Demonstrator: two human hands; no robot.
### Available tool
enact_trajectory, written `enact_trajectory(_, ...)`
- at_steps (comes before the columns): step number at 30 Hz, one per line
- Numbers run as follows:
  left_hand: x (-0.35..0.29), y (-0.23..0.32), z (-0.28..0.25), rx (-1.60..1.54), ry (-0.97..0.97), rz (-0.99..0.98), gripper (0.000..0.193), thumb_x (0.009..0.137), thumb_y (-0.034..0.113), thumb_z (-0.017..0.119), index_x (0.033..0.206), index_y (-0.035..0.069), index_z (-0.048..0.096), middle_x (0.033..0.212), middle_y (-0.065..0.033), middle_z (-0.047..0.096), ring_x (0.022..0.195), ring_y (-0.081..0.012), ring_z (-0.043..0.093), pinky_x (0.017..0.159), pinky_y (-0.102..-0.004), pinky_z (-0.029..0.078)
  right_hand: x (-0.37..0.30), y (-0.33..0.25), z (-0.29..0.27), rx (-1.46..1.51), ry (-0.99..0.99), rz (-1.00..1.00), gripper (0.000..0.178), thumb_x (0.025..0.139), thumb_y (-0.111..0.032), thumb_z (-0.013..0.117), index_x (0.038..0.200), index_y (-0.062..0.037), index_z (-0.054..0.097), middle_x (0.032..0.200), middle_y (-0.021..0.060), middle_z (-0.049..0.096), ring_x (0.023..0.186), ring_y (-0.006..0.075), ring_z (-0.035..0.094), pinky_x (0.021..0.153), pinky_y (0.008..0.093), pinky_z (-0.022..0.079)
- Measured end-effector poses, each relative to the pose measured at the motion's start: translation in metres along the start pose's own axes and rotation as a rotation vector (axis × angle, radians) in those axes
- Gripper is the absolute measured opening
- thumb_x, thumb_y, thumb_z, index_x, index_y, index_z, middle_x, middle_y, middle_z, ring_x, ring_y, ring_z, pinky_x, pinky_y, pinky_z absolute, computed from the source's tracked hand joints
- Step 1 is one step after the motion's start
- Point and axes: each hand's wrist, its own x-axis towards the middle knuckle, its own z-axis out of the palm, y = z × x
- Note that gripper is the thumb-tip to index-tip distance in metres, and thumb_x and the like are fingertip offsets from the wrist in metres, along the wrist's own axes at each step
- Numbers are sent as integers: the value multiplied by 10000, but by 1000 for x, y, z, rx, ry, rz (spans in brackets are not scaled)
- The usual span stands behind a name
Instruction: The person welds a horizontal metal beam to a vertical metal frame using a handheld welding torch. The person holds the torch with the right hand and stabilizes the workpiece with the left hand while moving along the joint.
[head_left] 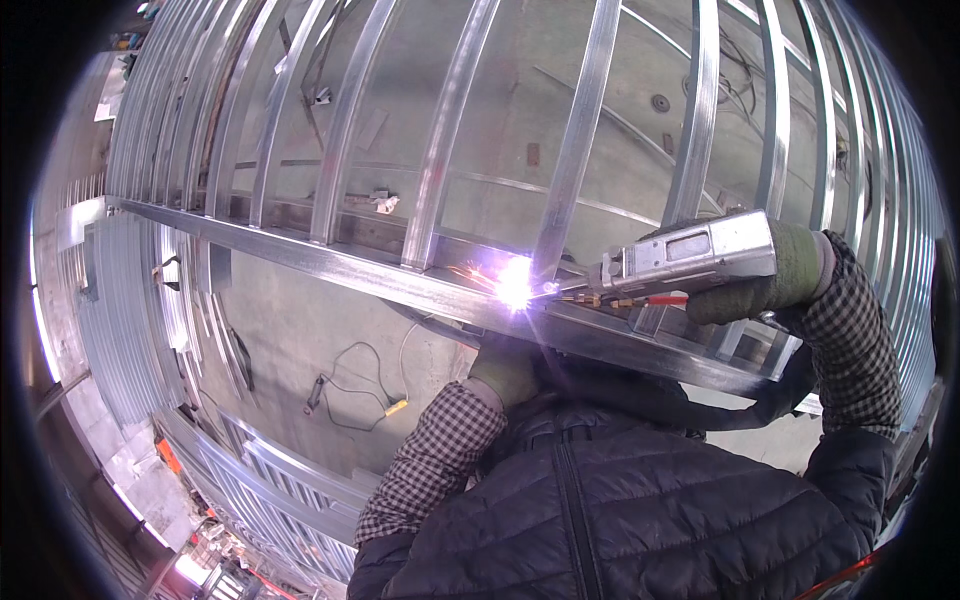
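My right hand [795,265], in a grey-green glove, is closed around a boxy silver welding gun [690,252] with a thin brass-coloured nozzle. A brilliant white-violet glare with orange sparks [514,284] burns at the nozzle's tip. It lies where an upright metal bar [580,140] meets a long square-tube rail [370,280]. My left hand [506,368], also gloved, is low against the near side of the rail, left of my body's middle. Its fingers are lost in shadow and behind the glare, so what they touch is hidden.
Several parallel bars rise from the rail across the grey floor [300,310]. A cable with a yellow piece [397,407] lies on the floor left of me. Stacked metal profiles [270,470] stand at the lower left. A dark disc [660,102] lies beyond the bars.
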Motion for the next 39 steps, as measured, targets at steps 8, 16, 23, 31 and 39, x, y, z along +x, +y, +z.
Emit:
enact_trajectory(8, 6, 3, 3, -41, 64, 25, 626, 994, 500, 672, 1473, 97, 688, 1570, -187, 620, 1526, -363, 500, 1294, -570, 303, -8, 3, -2, 12, -41, 100, 606, 971, -267, 860, 1468, 17, 664, 1267, 203, 777, 1078, 298, 780, 937, 384, 635)
enact_trajectory(16, 20, 1, -15, 73, 306, -29, 619, 997, 496, 668, 1468, 95, 689, 1567, -188, 622, 1522, -362, 503, 1285, -568, 314, -9, 11, -1, -40, -25, -91, 602, 969, -233, 863, 1461, 44, 655, 1296, 214, 762, 1098, 304, 777, 939, 398, 645)
enact_trajectory(23, 48, -5, -26, 146, 421, -66, 614, 999, 492, 665, 1464, 93, 691, 1563, -188, 623, 1517, -361, 506, 1277, -566, 325, -14, 11, 1, -164, 9, -133, 579, 985, -285, 846, 1435, 38, 679, 1258, 189, 792, 1051, 278, 792, 912, 374, 656)
enact_trajectory(31, 53, 0, -22, 157, 444, -71, 607, 1001, 487, 661, 1460, 91, 693, 1560, -189, 624, 1513, -360, 510, 1268, -564, 336, -16, 4, 0, -94, -16, -20, 588, 998, -304, 828, 1453, 33, 668, 1264, 188, 789, 1056, 258, 784, 912, 364, 648)
enact_trajectory(39, 53, 4, -20, 164, 453, -77, 600, 1004, 482, 658, 1455, 88, 694, 1556, -189, 626, 1508, -359, 513, 1260, -562, 348, -20, -2, -5, -174, -76, 66, 571, 919, -151, 897, 1412, 47, 687, 1261, 183, 783, 1048, 278, 792, 887, 382, 648)
